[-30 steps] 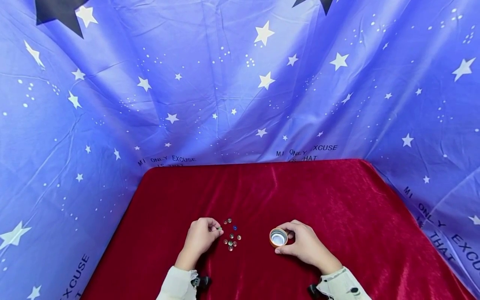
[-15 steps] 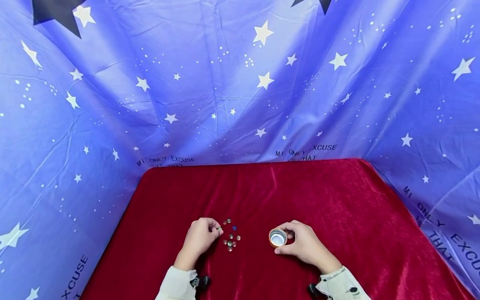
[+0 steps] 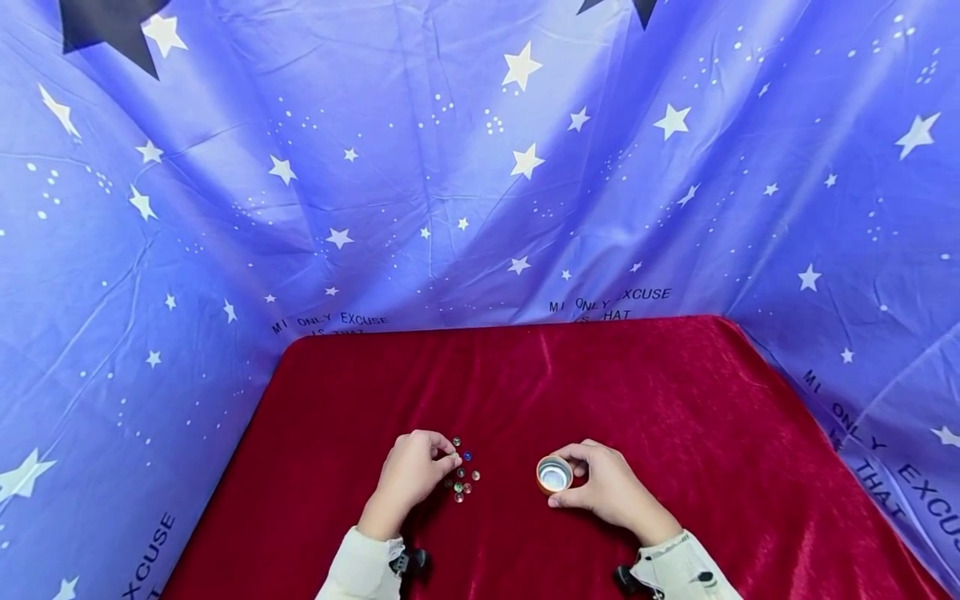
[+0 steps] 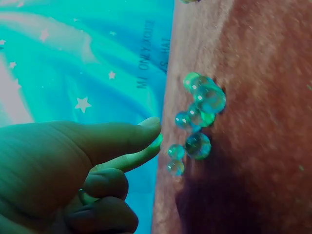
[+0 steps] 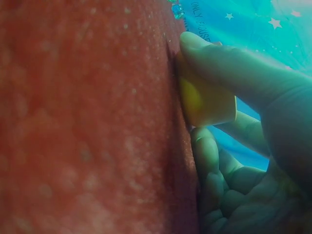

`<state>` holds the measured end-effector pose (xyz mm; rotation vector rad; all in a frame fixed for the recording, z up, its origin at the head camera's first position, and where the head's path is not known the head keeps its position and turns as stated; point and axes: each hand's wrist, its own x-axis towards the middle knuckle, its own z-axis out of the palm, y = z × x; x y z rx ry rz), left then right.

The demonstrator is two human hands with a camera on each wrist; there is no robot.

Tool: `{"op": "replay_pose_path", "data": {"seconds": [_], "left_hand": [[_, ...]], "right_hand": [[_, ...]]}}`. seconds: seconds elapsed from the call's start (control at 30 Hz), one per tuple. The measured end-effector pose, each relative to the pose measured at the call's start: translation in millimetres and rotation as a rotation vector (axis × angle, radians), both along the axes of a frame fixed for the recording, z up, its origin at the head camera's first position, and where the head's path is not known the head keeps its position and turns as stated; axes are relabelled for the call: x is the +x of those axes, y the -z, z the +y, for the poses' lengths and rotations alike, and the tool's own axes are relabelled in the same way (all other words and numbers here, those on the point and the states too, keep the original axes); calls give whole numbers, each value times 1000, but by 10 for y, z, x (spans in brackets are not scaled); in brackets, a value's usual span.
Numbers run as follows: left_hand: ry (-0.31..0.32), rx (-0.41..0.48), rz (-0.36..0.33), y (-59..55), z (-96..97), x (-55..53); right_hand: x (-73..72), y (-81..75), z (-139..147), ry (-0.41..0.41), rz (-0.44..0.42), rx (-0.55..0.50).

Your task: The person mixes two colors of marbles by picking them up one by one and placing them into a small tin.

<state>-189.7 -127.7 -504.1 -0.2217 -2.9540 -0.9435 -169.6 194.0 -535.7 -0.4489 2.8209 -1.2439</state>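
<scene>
My left hand (image 3: 414,468) pinches a green marble (image 4: 157,141) between thumb and index finger; its other fingers are curled in. Several glass marbles (image 4: 210,99) lie in a loose cluster just right of that hand, among them a blue marble (image 3: 468,456). At the right, my right hand (image 3: 611,487) grips a small round cup (image 3: 555,475) from its right side. The cup is orange-yellow outside and silvery inside, standing upright with its mouth up. In the right wrist view, the thumb lies along the cup's wall (image 5: 202,100), close to the cloth.
A red velvet cloth (image 3: 540,392) covers the table. Behind and beside it hangs a blue curtain (image 3: 420,167) printed with stars and letters. Bare cloth lies between the marbles and the cup. Both wrists carry black straps below pale sleeves (image 3: 360,567).
My left hand has moved a little to the right, its fingertips now at the upper left edge of the marble cluster. The right hand keeps holding the cup in place.
</scene>
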Motion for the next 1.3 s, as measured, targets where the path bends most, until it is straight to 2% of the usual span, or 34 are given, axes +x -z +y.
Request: {"op": "replay_pose_path", "data": {"seconds": [0.3,0.57,0.73,1.0,1.3], "left_hand": [[30,-3,-6,-72,131,29],[76,23,11,-81,300,52],[102,45,-2,-74,396,56],[127,12,58,-80,529,46],[138,62,112,-78,683,35]], "right_hand": [[5,-6,6,4,-12,-6],[-3,5,17,-1,-9,-7],[2,3,16,-6,-12,-17],[6,-2,13,-5,-11,-20],[2,4,21,-18,22,17]]}}
